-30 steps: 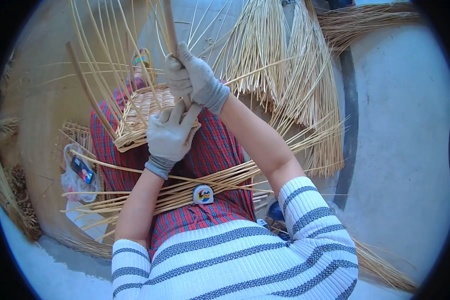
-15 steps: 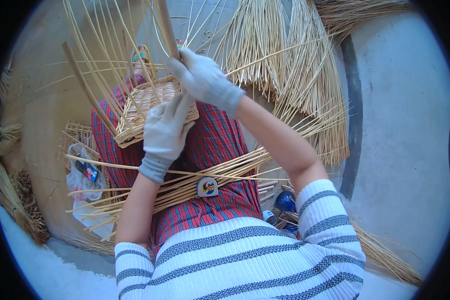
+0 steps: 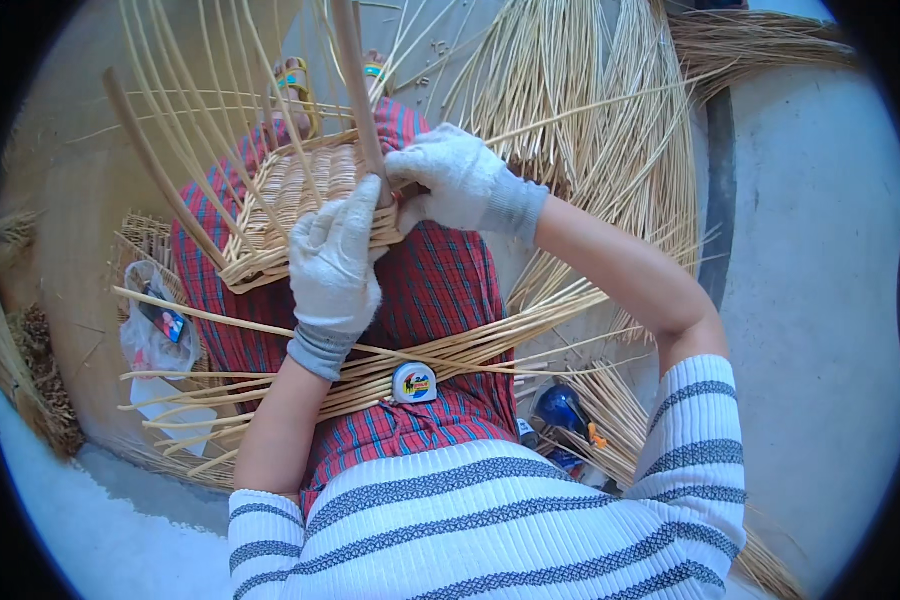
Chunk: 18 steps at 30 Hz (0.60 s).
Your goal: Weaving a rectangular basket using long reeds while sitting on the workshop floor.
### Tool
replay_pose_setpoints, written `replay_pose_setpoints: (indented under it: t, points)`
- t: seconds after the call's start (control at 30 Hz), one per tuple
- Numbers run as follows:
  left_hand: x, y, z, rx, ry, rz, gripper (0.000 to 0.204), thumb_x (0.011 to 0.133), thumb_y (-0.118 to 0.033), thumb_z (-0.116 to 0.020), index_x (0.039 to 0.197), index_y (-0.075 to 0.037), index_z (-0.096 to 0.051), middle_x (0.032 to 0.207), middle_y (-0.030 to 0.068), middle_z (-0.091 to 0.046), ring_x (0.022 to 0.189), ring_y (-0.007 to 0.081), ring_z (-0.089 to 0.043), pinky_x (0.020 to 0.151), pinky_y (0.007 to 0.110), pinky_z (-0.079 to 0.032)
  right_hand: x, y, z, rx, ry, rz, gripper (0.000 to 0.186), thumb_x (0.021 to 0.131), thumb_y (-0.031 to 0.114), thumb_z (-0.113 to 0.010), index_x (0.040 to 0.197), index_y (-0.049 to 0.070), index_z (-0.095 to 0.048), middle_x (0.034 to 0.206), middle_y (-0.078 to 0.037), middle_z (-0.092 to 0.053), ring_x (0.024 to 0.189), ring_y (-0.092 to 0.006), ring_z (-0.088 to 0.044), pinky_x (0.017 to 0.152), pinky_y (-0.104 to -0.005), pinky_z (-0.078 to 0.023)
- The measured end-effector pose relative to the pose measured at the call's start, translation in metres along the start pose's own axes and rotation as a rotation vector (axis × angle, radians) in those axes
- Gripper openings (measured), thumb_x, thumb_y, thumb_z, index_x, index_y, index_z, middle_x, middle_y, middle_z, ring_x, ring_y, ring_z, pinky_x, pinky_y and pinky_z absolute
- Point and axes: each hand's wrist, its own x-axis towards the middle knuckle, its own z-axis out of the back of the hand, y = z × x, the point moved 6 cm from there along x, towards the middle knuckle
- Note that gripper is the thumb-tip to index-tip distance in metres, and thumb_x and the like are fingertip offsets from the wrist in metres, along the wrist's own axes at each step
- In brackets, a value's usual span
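Note:
A small woven wicker basket with tall upright rods rests on my plaid-covered legs. At its near right corner rises a thick pale stake. My gloved left hand grips that corner, fingertips at the stake's foot. My gloved right hand is curled at the same corner, just right of the stake, thumb and fingers pressed to the weave; exactly what they pinch is partly hidden. Loose rods lie across my lap with a white tape measure on them.
Large rod bundles lie at back right, another behind them. At left are a plastic bag with a phone-like item and a wicker piece. A dark blue object and more rods lie by my right side.
My right hand has slid down the thick stake and rightward to the basket's corner, with its elbow swung outward. My left hand has shifted slightly, staying at that corner.

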Motion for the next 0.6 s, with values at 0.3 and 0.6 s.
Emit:
replay_pose_setpoints:
  t: [0.3,0.6]
  points:
    - [0.003,-0.003,-0.001,0.001,0.026,-0.024,0.084,0.071,-0.003,-0.073,0.149,-0.011,-0.041,0.119,0.0090,-0.062,0.109,0.0292,-0.059,0.098,0.041,-0.041,-0.006,-0.001,0.004,0.123,-0.049,-0.026,0.042,0.063,0.013,-0.084,0.102,0.008,-0.068,0.090,-0.013,-0.070,0.087,-0.0323,-0.068,0.080,-0.0403,-0.054]
    - [0.002,-0.006,-0.003,0.044,-0.067,-0.072,0.082,0.072,-0.016,-0.082,0.145,-0.009,-0.046,0.127,0.0133,-0.063,0.113,0.0331,-0.060,0.099,0.044,-0.044,-0.023,-0.004,0.005,0.048,-0.068,-0.155,0.032,0.081,0.027,-0.075,0.108,0.010,-0.072,0.102,-0.011,-0.072,0.099,-0.0295,-0.066,0.093,-0.0394,-0.050]
